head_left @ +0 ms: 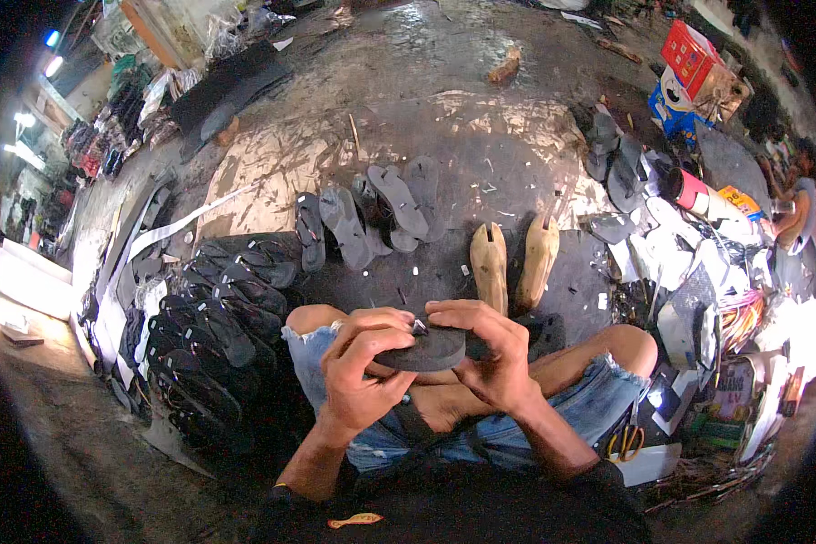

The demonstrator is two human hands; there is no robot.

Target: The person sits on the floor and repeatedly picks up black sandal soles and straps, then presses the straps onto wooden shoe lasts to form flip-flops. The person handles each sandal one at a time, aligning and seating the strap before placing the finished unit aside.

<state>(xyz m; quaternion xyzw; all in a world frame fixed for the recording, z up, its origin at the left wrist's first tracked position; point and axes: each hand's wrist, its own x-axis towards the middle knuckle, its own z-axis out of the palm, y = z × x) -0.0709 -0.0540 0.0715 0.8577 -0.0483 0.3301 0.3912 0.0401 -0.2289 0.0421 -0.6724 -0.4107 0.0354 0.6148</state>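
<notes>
Between both hands, above my crossed legs, is a dark grey sandal sole point(426, 352), its rounded end toward the right. My left hand point(364, 363) grips its left side, thumb underneath and fingers over the top. My right hand point(491, 349) holds the right end, with its fingers reaching across the upper face. A small dark piece with a pale glint point(418, 327) shows between the fingertips; I cannot make out what it is. Just beyond my hands stand two wooden shoe lasts point(490, 263), side by side on the dark mat.
Several loose soles point(343, 220) lie ahead on the mat. Finished-looking black sandals point(231, 313) are heaped at left. On the right are yellow-handled scissors point(627, 442), white scraps point(671, 254), a red-labelled can point(694, 192) and a red box point(689, 56). Long strips point(190, 216) lie far left.
</notes>
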